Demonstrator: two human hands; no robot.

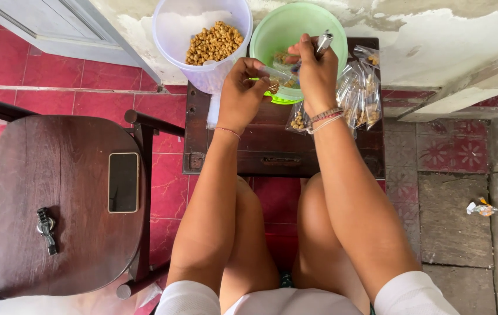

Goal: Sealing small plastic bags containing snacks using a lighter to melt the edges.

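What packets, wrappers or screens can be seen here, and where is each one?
Small clear plastic bag: held between the left hand and right hand, over the green bowl.
Filled clear packets: heap on the dark wooden stool, right of the hands, brown pieces inside.
Phone: flat on the wooden chair seat, dark blank screen, pale rim.
Crumpled wrapper: on the grey floor at right, whitish with orange.
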